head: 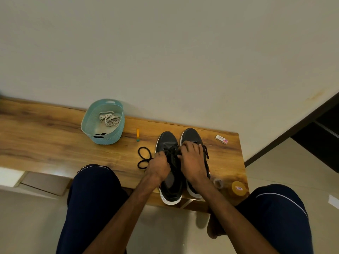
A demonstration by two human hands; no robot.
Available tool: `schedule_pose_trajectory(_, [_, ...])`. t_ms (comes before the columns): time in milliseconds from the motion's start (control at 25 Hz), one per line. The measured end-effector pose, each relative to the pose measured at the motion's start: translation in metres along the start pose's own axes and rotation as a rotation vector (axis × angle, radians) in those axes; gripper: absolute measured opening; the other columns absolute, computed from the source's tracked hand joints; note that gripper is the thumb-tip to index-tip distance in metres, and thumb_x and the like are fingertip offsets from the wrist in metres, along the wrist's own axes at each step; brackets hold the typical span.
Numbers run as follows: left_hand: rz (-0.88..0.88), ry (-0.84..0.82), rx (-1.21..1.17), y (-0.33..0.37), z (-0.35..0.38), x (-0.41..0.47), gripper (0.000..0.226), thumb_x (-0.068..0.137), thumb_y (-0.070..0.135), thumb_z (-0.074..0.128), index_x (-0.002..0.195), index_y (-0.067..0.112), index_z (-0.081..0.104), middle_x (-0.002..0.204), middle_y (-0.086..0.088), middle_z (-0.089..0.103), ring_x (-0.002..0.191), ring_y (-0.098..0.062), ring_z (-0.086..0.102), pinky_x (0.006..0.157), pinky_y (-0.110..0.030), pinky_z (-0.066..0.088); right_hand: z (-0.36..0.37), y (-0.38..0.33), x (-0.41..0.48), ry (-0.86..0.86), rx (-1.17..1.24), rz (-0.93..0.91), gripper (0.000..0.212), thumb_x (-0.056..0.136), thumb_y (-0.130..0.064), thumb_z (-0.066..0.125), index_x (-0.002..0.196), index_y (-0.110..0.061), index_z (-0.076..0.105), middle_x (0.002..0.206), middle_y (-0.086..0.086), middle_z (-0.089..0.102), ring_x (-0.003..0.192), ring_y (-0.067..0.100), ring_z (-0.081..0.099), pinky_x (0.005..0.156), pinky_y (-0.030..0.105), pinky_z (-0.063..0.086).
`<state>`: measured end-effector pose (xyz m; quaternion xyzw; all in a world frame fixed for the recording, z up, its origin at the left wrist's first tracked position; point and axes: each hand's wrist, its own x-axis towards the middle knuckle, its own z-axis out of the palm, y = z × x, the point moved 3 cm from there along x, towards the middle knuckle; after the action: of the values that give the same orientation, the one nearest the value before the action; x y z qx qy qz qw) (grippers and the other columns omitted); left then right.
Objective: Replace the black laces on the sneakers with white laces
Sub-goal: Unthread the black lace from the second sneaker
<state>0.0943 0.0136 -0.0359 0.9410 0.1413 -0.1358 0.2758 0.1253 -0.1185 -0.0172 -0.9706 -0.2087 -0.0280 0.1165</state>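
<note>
The left hand's (158, 167) fingers pinch the black round lace (146, 160) of the dark grey white-soled sneaker (167, 142); the right hand's (192, 162) fingers curl beside them, their grip unclear.

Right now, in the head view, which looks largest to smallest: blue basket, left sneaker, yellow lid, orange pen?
1. Blue basket and left sneaker: alike, sneaker partly hidden, so unranked.
2. Yellow lid.
3. Orange pen.

Two dark sneakers (169, 143) side by side, black lace (144, 159) trailing left, white laces (109, 118) coiled in basket
</note>
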Motion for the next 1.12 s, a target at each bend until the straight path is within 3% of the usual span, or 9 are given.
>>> schedule_pose_trajectory(200, [0.053,0.056,0.021,0.0,-0.008,0.006,0.05,0.091,0.022,0.061,0.137,0.014,0.043,0.132,-0.011,0.05,0.109,-0.029,0.059,0.085,-0.042,0.054,0.006,-0.015,-0.013,-0.196,-0.057,-0.045,0.033,0.102,-0.042,0.042,0.117,-0.015,0.055,0.116,0.006,0.062,0.108,0.024,0.053,0.094,0.04,0.043])
schedule_pose_trajectory(360, [0.089,0.107,0.054,0.006,-0.008,0.011,0.043,0.094,0.018,0.057,0.135,0.018,0.047,0.129,-0.009,0.051,0.104,-0.028,0.061,0.084,-0.04,0.055,0.001,-0.003,-0.009,-0.293,-0.022,-0.052,0.045,0.094,-0.055,0.05,0.116,-0.016,0.056,0.111,0.005,0.064,0.104,0.025,0.056,0.088,0.04,0.048])
schedule_pose_trajectory(560, [0.089,0.216,-0.092,0.001,-0.007,0.015,0.033,0.095,0.014,0.056,0.127,0.02,0.057,0.121,-0.005,0.058,0.103,-0.022,0.061,0.084,-0.032,0.052,0.0,-0.004,-0.008,-0.323,0.042,-0.071,0.03,0.096,-0.036,0.053,0.114,-0.013,0.057,0.111,0.008,0.065,0.099,0.026,0.059,0.084,0.039,0.05])
schedule_pose_trajectory(680, [0.017,0.233,-0.243,-0.004,-0.007,0.016,0.034,0.091,0.011,0.06,0.124,0.018,0.058,0.12,-0.001,0.064,0.107,-0.019,0.062,0.087,-0.034,0.053,0.002,-0.001,-0.008,-0.348,0.076,-0.05,0.033,0.095,-0.04,0.056,0.114,-0.013,0.057,0.11,0.007,0.066,0.097,0.026,0.062,0.084,0.042,0.052])
schedule_pose_trajectory(800, [-0.03,0.172,-0.327,-0.01,-0.007,0.018,0.042,0.089,0.015,0.067,0.128,0.015,0.052,0.124,-0.002,0.063,0.114,-0.02,0.061,0.091,-0.037,0.052,0.002,-0.004,-0.003,-0.223,0.13,-0.073,0.042,0.095,-0.049,0.056,0.122,-0.017,0.056,0.115,0.002,0.062,0.105,0.022,0.058,0.087,0.042,0.05])
schedule_pose_trajectory(960, [-0.141,0.143,-0.078,-0.023,0.015,0.002,0.074,0.09,0.032,0.065,0.147,0.008,0.025,0.15,-0.015,0.033,0.136,-0.033,0.039,0.102,-0.046,0.045,0.011,-0.011,0.011,-0.177,0.201,-0.12,0.035,0.102,-0.028,0.049,0.135,-0.015,0.054,0.126,0.004,0.054,0.113,0.024,0.049,0.09,0.042,0.048])
schedule_pose_trajectory(1120, [-0.208,0.157,0.059,-0.025,0.031,-0.005,0.071,0.097,0.041,0.051,0.149,0.007,0.019,0.155,-0.015,0.029,0.135,-0.033,0.041,0.098,-0.048,0.046,0.022,0.0,0.013,-0.203,0.238,-0.06,0.023,0.101,-0.027,0.054,0.118,-0.016,0.064,0.116,0.002,0.054,0.108,0.023,0.049,0.087,0.042,0.049])
